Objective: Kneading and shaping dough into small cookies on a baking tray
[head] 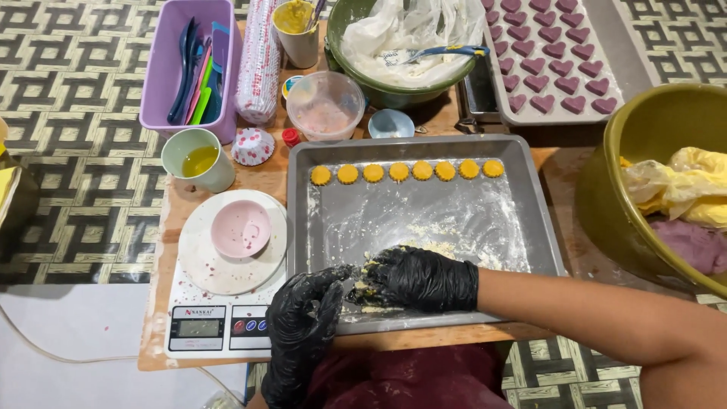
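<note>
Altogether eight yellow cookies (407, 172), one tray (530, 204)

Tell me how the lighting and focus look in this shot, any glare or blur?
Head view: even, soft light with faint shadows; mild sheen on the grey tray and on the black gloves of the left hand and right hand; sharp overall, yellow cookies crisp; edges bend slightly, as at the floor tiles.

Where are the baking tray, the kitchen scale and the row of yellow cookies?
baking tray (424, 204): head view, on its bare floured floor.
kitchen scale (216, 327): head view, on its front panel beside the display.
row of yellow cookies (399, 172): head view, on a cookie near the row's middle.
</note>
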